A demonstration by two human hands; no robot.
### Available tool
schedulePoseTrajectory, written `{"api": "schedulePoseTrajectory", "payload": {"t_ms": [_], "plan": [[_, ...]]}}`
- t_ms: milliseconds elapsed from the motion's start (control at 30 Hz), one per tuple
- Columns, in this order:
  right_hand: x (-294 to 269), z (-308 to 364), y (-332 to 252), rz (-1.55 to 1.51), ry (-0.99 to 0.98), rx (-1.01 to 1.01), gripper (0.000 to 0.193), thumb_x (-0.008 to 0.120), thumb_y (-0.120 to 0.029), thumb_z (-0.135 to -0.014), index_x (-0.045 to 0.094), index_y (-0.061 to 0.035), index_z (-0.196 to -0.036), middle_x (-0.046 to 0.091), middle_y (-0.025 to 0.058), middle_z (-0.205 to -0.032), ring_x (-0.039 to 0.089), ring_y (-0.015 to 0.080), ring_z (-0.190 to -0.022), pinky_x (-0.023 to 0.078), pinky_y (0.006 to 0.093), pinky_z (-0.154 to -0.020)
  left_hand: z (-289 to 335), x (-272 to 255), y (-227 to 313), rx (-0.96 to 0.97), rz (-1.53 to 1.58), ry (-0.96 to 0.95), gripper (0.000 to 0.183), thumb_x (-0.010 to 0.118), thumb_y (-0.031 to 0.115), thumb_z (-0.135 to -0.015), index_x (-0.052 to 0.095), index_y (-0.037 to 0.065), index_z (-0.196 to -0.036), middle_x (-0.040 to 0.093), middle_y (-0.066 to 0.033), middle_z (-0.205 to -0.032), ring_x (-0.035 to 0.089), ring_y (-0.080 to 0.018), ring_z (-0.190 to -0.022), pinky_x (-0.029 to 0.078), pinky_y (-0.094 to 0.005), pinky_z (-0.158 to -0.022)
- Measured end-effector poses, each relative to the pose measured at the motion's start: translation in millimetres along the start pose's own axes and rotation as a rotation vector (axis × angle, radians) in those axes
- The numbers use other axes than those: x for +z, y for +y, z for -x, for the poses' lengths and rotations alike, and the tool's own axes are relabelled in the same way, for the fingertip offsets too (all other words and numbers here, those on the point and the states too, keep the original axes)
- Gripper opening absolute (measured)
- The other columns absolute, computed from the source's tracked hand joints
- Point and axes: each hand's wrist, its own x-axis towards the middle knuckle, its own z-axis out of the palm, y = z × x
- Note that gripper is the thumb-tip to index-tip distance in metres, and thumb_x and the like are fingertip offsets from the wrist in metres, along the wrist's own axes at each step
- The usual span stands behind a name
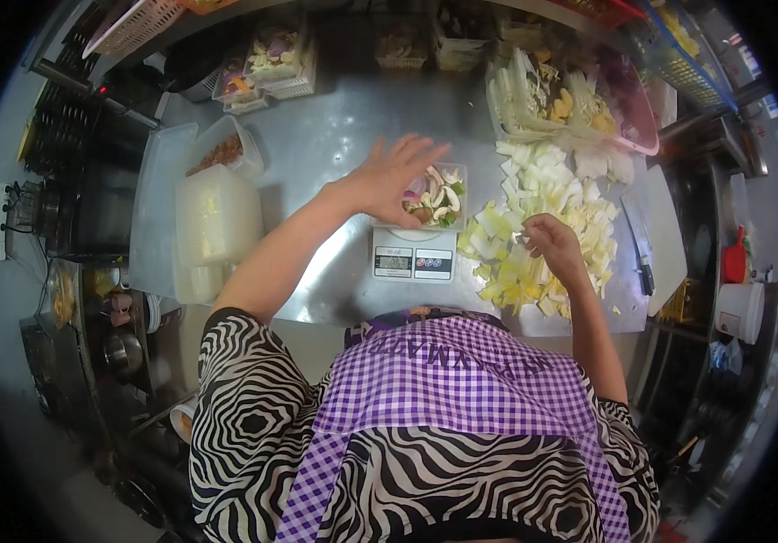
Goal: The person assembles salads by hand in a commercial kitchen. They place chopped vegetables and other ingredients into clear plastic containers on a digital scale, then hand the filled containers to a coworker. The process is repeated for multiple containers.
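A clear plastic tub (458, 223) of mixed cut vegetables (443, 201), with sliced mushroom, purple onion and green leaf, stands on a white digital kitchen scale (414, 237). My left hand (391, 181) is over the tub's left side, its fingers spread and its thumb low at the near left. Whether it touches the tub I cannot tell. To the right, my right hand (554, 246) is above a pile of chopped cabbage (534, 195). Its fingers are pinched together, with a small pale bit at the tips, too small to name.
A knife (640, 240) lies by a white cutting board (669, 217) at the right. Vegetable baskets (498, 104) stand at the back right, more (267, 86) at the back left. Pale plastic tubs (217, 217), one holding reddish-brown food (219, 154), occupy the left of the steel table (317, 136).
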Motion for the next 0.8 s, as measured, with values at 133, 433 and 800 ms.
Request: {"api": "schedulePoseTrajectory", "payload": {"t_ms": [133,433,800], "plan": [[-1,-15,8,0.350,0.116,-0.260,0.016,0.061,-0.007,-0.089,0.062,-0.0033,-0.105,0.066,0.0067,-0.090,0.064,0.0173,-0.077,0.051,0.0284,-0.065,7,-17,-4,-0.069,0.116,0.292,0.087,0.076,0.030,-0.071,0.035,0.008,-0.145,0.043,-0.0186,-0.140,0.036,-0.0357,-0.133,0.028,-0.0489,-0.109],[64,-42,6,0.976,0.127,-0.618,0.030,0.065,-0.002,-0.074,0.064,-0.0047,-0.103,0.062,0.0143,-0.101,0.059,0.0327,-0.097,0.048,0.0401,-0.086,78,-1,-16,-0.365,0.496,0.629,0.050,0.069,0.019,-0.081,0.056,0.007,-0.128,0.061,-0.0101,-0.123,0.055,-0.0228,-0.118,0.039,-0.0362,-0.100],[16,-49,43,0.680,0.028,-0.349,0.011,0.065,-0.010,-0.077,0.069,-0.0056,-0.087,0.065,0.0177,-0.090,0.063,0.0356,-0.087,0.050,0.0385,-0.077,139,52,-18,-0.535,0.698,0.722,0.041,0.064,0.014,-0.088,0.057,0.005,-0.127,0.065,-0.0102,-0.116,0.060,-0.0183,-0.110,0.045,-0.0338,-0.095]]}}
